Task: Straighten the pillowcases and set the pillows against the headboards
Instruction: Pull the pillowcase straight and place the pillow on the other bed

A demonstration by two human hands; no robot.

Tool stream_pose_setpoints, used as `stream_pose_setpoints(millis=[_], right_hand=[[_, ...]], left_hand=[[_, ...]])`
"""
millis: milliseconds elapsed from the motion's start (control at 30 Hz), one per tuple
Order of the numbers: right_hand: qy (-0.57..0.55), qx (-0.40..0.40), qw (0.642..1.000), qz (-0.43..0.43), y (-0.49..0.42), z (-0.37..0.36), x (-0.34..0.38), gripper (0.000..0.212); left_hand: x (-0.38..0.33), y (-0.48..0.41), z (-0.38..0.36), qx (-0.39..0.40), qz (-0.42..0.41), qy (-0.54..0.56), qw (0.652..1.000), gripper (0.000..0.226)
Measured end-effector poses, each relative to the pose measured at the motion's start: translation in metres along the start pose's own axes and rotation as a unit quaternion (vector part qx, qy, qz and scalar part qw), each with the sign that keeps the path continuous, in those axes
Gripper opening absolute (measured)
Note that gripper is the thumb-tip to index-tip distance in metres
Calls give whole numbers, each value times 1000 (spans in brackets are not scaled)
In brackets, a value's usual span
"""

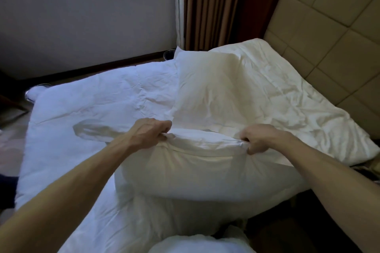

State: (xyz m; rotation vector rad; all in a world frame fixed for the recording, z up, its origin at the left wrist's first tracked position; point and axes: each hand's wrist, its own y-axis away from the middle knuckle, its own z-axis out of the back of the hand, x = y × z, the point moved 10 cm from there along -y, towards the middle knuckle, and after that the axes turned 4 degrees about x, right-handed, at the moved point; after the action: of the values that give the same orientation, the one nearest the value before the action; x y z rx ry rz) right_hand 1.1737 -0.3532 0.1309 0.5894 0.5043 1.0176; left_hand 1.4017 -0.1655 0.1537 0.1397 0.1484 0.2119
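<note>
A white pillow (197,168) in a wrinkled white pillowcase is held up over the bed in front of me. My left hand (151,130) grips its top edge at the left corner, fingers curled into the cloth. My right hand (260,137) grips the same edge at the right corner. A second white pillow (216,86) lies flat on the bed behind it, closer to the tan padded headboard (329,33) at the right.
A rumpled white duvet (92,109) covers the bed. Brown curtains (216,6) hang in the far corner beside a grey wall (82,22) under a window. Another white bundle (197,244) sits at the bottom edge of view.
</note>
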Motion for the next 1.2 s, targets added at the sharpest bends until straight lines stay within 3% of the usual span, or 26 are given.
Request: stream_pose_setpoints(millis=[100,200,300,367,533,633,867,1200], right_hand=[[-21,-6,1000,-22,-3,-24,-3,14],[-56,-66,995,-45,-8,-57,1,8],[-55,-123,988,-77,-5,-75,-3,30],[-73,-144,983,-90,0,-77,-15,37],[-195,-98,971,-101,8,-91,-65,24],[-168,-107,971,-130,11,-90,-74,12],[-57,-194,966,-161,23,-71,-54,16],[-89,-233,959,-134,43,-80,-89,18]], left_hand=[[-7,-13,-23,13,10,-1,1000,19],[-7,-14,-58,26,15,-7,1000,15],[-3,-18,-78,15,9,-2,1000,8],[5,-19,-81,8,18,5,1000,17],[22,-34,-90,30,45,-5,999,19],[24,-41,-92,32,67,-37,997,14],[18,-28,-87,-23,82,-32,996,6],[-8,-29,-31,-56,157,15,986,23]])
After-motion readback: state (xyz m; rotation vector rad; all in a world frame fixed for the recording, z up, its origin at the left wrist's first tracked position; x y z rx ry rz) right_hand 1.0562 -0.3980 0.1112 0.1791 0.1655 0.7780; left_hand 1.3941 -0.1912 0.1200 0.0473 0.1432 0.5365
